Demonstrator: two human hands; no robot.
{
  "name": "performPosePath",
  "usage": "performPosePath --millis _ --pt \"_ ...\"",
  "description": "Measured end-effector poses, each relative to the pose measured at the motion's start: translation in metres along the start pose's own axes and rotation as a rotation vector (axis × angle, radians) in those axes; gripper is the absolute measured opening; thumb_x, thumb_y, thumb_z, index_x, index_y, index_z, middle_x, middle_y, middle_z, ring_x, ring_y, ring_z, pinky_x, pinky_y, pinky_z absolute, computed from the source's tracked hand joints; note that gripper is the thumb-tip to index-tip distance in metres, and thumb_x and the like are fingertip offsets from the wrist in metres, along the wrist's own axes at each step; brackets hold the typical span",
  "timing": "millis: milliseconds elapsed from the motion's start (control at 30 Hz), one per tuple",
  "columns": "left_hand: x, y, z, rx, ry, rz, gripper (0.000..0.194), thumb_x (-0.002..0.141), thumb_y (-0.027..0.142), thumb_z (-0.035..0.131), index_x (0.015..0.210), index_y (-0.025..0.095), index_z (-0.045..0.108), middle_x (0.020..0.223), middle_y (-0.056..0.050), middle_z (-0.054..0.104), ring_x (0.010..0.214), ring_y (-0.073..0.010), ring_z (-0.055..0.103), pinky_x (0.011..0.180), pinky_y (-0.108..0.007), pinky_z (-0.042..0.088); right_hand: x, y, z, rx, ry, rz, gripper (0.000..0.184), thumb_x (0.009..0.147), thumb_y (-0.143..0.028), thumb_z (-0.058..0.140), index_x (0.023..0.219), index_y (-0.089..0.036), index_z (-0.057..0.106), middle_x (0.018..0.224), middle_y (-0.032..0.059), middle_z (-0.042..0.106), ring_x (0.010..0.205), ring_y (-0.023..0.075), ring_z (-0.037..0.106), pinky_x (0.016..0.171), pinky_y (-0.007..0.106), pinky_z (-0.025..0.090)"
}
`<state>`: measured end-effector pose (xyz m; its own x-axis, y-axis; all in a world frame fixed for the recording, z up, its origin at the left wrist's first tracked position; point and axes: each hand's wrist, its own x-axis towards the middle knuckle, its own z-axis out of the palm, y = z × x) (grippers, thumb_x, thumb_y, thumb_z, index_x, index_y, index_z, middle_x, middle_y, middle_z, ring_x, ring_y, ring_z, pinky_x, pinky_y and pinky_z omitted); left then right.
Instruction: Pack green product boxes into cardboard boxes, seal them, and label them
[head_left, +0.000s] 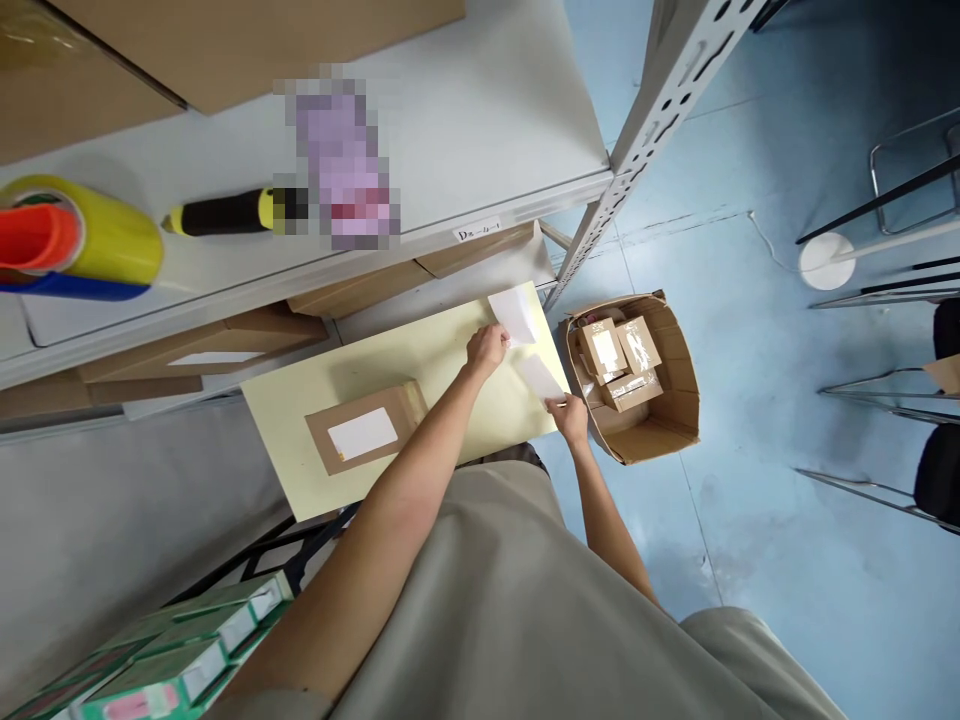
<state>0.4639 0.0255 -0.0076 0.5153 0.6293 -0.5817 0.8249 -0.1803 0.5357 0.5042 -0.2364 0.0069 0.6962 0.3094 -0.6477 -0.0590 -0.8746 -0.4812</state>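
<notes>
Head view: metal shelf stood across the upper left, largest item on record.
Tabletop: one, pale yellow, set below the shelf; long side ran left to right under both hands.
Open carton: one, brown, placed on the blue floor just past the tabletop's right end; several small boxes lay inside.
Brown box: one, resting on the tabletop's left half, white label uppermost; long axis roughly followed the tabletop's. It lay left of the left hand and closer to the body, apart from the fingers; the left forearm crossed its near right corner in view. Right hand was the farther of the two.
Left fingers: closed — pinched the near left corner of a white sheet.
Right fingers: closed, gripping the near right end of a white slip by the tabletop's right edge.
White sheet: reached from the left fingers toward the tabletop's far right corner, long axis away from the body; whether flat or lifted, could not be told.
White slip: narrower; long axis slanted from the right fingers up toward the left hand.
Gap, sheet to slip: narrow — judged the governing relation; the slip's free end lay just beside the left fingertips, nearer them than the right.
</notes>
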Motion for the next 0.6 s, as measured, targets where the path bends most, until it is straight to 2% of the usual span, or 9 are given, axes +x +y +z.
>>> performPosePath --millis 167,267,367,433,500,533,600 --pt "-0.008 0.006 0.001 -0.088 0.023 -0.037 0.021 0.086 0.010 0.082 0.082 0.028 0.072 0.111 -0.009 0.084 0.125 -0.0328 0.074 0.121 -0.047 0.053 -0.010 0.012 -0.009 -0.064 0.041 0.005 0.011 0.093 -0.028 0.074 0.088 -0.020 0.080 0.094 0.0145 0.089 0.095 0.0336 0.088 0.085 0.035 0.065" --pt "-0.027 0.011 0.004 -0.183 0.050 -0.050 0.016 0.092 0.014 0.080 0.088 0.027 0.071 0.119 -0.010 0.084 0.134 -0.0315 0.073 0.126 -0.046 0.050 -0.015 0.006 -0.013 -0.083 0.058 -0.040 0.018 0.100 -0.029 0.069 0.091 -0.020 0.080 0.094 0.0145 0.089 0.093 0.0335 0.087 0.085 0.037 0.065" --pt "-0.063 0.009 0.006 -0.315 0.036 -0.060 0.008 0.102 0.028 0.076 0.096 0.025 0.072 0.126 -0.013 0.083 0.131 -0.0301 0.076 0.122 -0.045 0.054 -0.027 -0.007 -0.014 -0.089 0.072 -0.123 0.027 0.109 -0.034 0.061 0.097 -0.020 0.081 0.097 0.0139 0.089 0.094 0.0325 0.087 0.086 0.036 0.064" --pt "-0.094 0.000 0.006 -0.423 -0.039 -0.061 0.022 0.107 0.043 0.074 0.097 0.023 0.073 0.120 -0.015 0.085 0.112 -0.0283 0.083 0.108 -0.042 0.063 -0.038 -0.017 -0.010 -0.110 0.100 -0.222 0.032 0.113 -0.035 0.055 0.108 -0.019 0.082 0.103 0.0143 0.088 0.094 0.0314 0.086 0.086 0.036 0.063" --pt "-0.128 -0.016 0.002 -0.524 -0.134 -0.052 0.039 0.109 0.058 0.067 0.101 0.021 0.076 0.117 -0.016 0.086 0.100 -0.0278 0.085 0.095 -0.041 0.068 -0.050 -0.027 0.001 -0.164 0.134 -0.382 0.037 0.115 -0.031 0.050 0.128 -0.018 0.081 0.111 0.0146 0.086 0.095 0.0298 0.084 0.086 0.036 0.063" --pt "-0.143 -0.026 -0.001 -0.598 -0.183 -0.062 0.047 0.108 0.066 0.067 0.105 0.021 0.077 0.118 -0.017 0.086 0.100 -0.0286 0.086 0.094 -0.041 0.069 -0.057 -0.032 0.009 -0.202 0.139 -0.477 0.039 0.115 -0.028 0.048 0.138 -0.019 0.079 0.114 0.0144 0.084 0.096 0.0288 0.083 0.087 0.036 0.063" --pt "-0.172 -0.048 -0.011 -0.862 -0.297 -0.116 0.061 0.096 0.079 0.076 0.112 0.020 0.079 0.127 -0.020 0.085 0.109 -0.0321 0.085 0.101 -0.045 0.068 -0.071 -0.043 0.027 -0.281 0.103 -0.661 0.044 0.114 -0.022 0.050 0.149 -0.022 0.076 0.117 0.0135 0.081 0.098 0.0271 0.080 0.091 0.035 0.063"
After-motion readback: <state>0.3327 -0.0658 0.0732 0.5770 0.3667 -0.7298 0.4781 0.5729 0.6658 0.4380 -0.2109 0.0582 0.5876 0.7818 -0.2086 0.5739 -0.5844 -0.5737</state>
